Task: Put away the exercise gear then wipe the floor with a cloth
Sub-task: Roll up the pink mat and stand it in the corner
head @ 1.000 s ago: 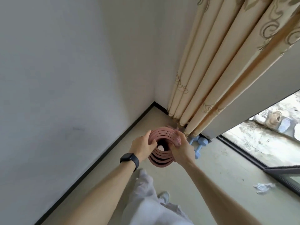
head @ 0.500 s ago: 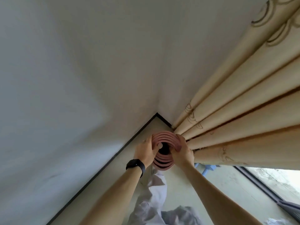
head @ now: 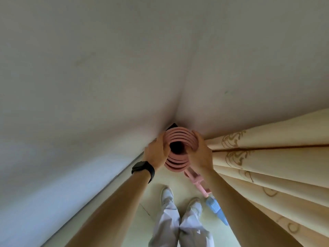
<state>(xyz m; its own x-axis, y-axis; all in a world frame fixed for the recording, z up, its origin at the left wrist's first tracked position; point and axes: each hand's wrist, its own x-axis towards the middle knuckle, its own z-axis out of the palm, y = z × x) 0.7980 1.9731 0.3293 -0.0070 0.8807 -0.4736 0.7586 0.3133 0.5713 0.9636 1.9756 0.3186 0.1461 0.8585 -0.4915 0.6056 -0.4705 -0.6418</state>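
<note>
A rolled pink exercise mat point(head: 178, 138) stands on end in the room's corner, and I look down into its open top. My left hand point(head: 156, 152), with a black watch on the wrist, grips its left side. My right hand point(head: 199, 152) grips its right side. On the floor by the curtain lie a pink dumbbell point(head: 195, 180) and a blue dumbbell point(head: 216, 207), partly hidden by my right forearm.
White walls point(head: 89, 86) meet just behind the mat. Cream patterned curtains point(head: 267, 166) hang close on the right. My shoes point(head: 166, 194) and light trousers stand on the pale floor point(head: 138, 218) below.
The view has tipped downward and closer to the corner. The mat has moved with both hands deeper into the corner. The pink dumbbell and my feet have come into sight.
</note>
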